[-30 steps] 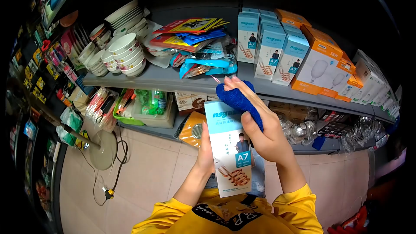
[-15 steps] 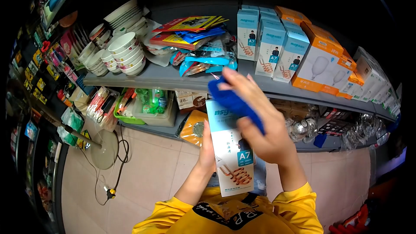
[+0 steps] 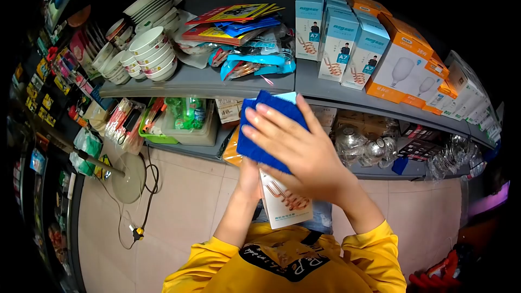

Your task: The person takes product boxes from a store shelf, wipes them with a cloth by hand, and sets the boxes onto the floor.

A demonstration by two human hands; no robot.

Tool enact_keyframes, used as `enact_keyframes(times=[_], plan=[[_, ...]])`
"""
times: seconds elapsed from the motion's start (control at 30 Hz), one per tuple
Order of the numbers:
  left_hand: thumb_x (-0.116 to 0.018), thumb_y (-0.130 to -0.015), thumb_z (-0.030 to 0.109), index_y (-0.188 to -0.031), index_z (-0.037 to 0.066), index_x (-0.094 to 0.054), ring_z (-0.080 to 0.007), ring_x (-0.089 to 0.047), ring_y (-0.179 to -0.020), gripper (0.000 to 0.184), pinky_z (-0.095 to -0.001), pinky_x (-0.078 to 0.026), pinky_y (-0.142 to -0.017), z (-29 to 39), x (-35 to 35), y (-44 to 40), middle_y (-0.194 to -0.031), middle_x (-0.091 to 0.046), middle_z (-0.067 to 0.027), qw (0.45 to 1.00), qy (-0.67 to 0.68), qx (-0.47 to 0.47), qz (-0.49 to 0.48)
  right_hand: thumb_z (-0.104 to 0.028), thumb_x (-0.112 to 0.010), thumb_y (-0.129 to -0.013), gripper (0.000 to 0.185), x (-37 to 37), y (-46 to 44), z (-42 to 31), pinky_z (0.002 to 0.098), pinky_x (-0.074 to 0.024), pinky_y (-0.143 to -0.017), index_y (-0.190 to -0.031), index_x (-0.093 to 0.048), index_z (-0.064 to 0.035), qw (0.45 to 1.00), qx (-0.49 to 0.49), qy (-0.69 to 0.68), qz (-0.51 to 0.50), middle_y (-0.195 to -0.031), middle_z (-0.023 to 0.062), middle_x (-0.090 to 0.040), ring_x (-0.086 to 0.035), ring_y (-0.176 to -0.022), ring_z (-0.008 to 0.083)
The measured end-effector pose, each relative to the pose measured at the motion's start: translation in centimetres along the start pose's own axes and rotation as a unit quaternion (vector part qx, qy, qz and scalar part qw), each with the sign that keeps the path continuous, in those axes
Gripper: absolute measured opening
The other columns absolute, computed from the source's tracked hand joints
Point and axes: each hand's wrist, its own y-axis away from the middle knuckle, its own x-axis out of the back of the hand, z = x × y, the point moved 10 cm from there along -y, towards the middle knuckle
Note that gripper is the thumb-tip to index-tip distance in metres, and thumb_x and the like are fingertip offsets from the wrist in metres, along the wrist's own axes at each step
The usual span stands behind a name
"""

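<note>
Under blue cloth [image 3: 287, 109], white box [image 3: 287, 205] (copper-coloured coil print).

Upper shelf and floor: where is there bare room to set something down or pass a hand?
Upper shelf: a small patch between bowls, blue bag and front edge. Floor: tiles between plug and left sleeve; more tiles between right sleeve and lower shelf. Crowded: among the bowls, booklets and upright boxes.

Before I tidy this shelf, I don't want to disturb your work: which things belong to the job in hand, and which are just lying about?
In hand:
blue cloth, under the right hand
white box, held by the left hand

Lying about:
stacked bowls
red-and-yellow booklets
orange boxes
</note>
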Motion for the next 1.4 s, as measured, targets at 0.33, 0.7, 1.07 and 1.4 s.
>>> enact_keyframes(times=[0.33,0.7,1.07,1.4], plan=[[-0.027,-0.08,0.063,-0.115,0.007,-0.044,-0.0239,-0.054,-0.092,0.068,-0.0365,-0.046,-0.079,1.0,1.8,-0.7,-0.104,-0.052,-0.0125,0.998,0.057,0.018,0.034,-0.023,-0.062,-0.068,0.05,-2.1,1.9,-1.9,0.0484,-0.0203,-0.099,-0.115,-0.048,-0.0112,0.997,0.025,-0.036,-0.056,-0.124,0.0032,-0.044,-0.037,-0.118,0.0147],[-0.026,-0.084,0.054,-0.111,0.004,-0.044,-0.023,-0.057,-0.076,0.06,-0.0346,-0.051,-0.062,8.1,6.1,0.8,-0.098,-0.054,-0.0136,0.962,-0.003,-0.212,0.172,-0.015,-0.053,-0.072,0.048,-4.9,5.3,-4.0,0.0588,-0.0226,-0.093,-0.119,-0.044,-0.0102,0.997,0.04,-0.047,-0.047,-0.13,0.0036,-0.036,-0.032,-0.121,0.0151],[-0.029,-0.085,0.055,-0.124,0.009,-0.034,-0.0197,-0.045,-0.104,0.06,-0.0324,-0.037,-0.087,8.1,1.1,3.2,-0.119,-0.042,-0.0067,0.948,-0.021,-0.282,0.146,-0.021,-0.065,-0.068,0.06,-4.2,7.9,-1.2,0.0512,-0.0268,-0.093,-0.119,-0.038,-0.008,0.973,-0.066,-0.085,0.204,-0.127,0.0107,-0.034,-0.03,-0.119,0.0273],[-0.024,-0.08,0.061,-0.129,0.01,-0.027,-0.0264,-0.045,-0.106,0.07,-0.0403,-0.04,-0.089,5.2,-1.7,0.8,-0.124,-0.037,-0.0161,0.966,-0.074,-0.247,-0.023,-0.018,-0.047,-0.085,0.051,-7.1,9.7,3.1,0.0317,-0.0203,-0.099,-0.124,-0.019,-0.0005,0.711,-0.316,-0.595,0.201,-0.128,0.0124,-0.028,-0.027,-0.118,0.0183]])
